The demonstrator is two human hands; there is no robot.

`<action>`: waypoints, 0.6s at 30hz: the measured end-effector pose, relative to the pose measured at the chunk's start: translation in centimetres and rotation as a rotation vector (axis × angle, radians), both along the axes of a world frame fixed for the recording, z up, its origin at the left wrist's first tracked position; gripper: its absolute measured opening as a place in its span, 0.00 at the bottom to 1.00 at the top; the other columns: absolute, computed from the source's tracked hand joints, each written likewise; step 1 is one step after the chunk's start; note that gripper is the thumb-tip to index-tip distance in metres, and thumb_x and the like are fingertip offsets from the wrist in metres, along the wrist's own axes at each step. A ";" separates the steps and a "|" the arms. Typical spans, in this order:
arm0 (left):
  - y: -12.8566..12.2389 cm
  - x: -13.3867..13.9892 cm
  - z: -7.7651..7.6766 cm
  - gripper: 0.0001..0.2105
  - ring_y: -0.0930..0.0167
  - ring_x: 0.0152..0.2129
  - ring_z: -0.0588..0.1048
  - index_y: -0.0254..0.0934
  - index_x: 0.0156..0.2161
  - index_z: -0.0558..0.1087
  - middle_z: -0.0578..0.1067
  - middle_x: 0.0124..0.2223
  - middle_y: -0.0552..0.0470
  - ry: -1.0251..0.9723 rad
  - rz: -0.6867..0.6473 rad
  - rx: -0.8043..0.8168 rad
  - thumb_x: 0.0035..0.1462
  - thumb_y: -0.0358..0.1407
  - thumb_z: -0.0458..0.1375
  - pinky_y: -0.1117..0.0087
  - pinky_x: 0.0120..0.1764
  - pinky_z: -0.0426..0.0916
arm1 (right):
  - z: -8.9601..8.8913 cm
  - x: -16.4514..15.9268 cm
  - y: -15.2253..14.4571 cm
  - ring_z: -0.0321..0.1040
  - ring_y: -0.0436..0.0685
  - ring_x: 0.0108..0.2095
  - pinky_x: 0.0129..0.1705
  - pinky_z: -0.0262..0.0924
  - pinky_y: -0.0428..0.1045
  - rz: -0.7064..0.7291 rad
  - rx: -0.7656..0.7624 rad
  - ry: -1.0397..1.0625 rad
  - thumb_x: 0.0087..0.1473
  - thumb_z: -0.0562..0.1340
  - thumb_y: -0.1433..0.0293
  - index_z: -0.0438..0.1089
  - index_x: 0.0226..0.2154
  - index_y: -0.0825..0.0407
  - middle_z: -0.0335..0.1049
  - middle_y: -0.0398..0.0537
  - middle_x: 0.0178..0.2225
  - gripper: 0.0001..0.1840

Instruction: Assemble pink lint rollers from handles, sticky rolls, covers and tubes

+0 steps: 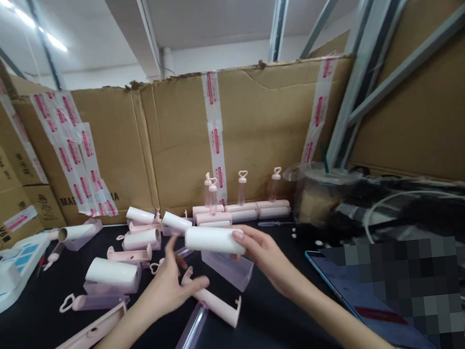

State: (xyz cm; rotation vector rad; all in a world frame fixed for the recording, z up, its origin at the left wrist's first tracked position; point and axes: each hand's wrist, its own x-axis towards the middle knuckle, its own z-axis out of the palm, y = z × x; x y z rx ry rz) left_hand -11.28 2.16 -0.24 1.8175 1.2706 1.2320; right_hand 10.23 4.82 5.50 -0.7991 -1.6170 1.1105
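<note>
My right hand (265, 253) grips the right end of a white roll (212, 240), held roughly level above the table. Below the roll sits a clear, pinkish box-shaped cover (229, 269). My left hand (167, 288) is left of the roll, thumb and fingers spread apart. Its thumb passes over a pale pink bracket-like holder (218, 305); whether it touches the holder I cannot tell. Under that holder lies a clear tube with a pink end (188, 338). Another long pink holder (84, 342) lies beside my left forearm.
Several white rolls (112, 271), pink holders and heart-handled tubes (99, 301) lie at left. Pink-and-white pieces (242, 213) line the back, some with upright tubes. A white power strip (19, 266) is far left; a phone-like device (359, 299) and cables are right. Cardboard (180, 141) walls the back.
</note>
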 end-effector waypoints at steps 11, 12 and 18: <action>0.7 0.6 -0.5 0.17 0.67 0.27 0.71 0.39 0.45 0.72 0.72 0.32 0.50 0.161 0.010 -0.066 0.51 0.43 0.55 0.67 0.31 0.66 | 0.7 1.3 0.3 0.65 0.53 0.28 0.24 0.62 0.44 -0.017 -0.052 -0.060 0.42 0.64 0.58 0.72 0.36 0.53 0.70 0.46 0.30 0.19; 0.6 0.7 -0.5 0.15 0.66 0.28 0.71 0.39 0.41 0.74 0.72 0.32 0.50 0.187 0.016 -0.059 0.49 0.44 0.57 0.66 0.33 0.66 | 0.7 1.3 0.2 0.65 0.53 0.28 0.23 0.61 0.44 -0.014 -0.057 -0.064 0.42 0.65 0.59 0.72 0.35 0.53 0.70 0.46 0.30 0.19; 1.2 0.4 -0.3 0.13 0.66 0.28 0.73 0.35 0.33 0.74 0.74 0.31 0.49 -0.152 -0.054 -0.315 0.48 0.43 0.57 0.67 0.28 0.70 | 0.5 1.5 0.1 0.66 0.55 0.28 0.23 0.62 0.45 -0.055 -0.016 -0.103 0.43 0.63 0.57 0.72 0.36 0.53 0.70 0.47 0.29 0.20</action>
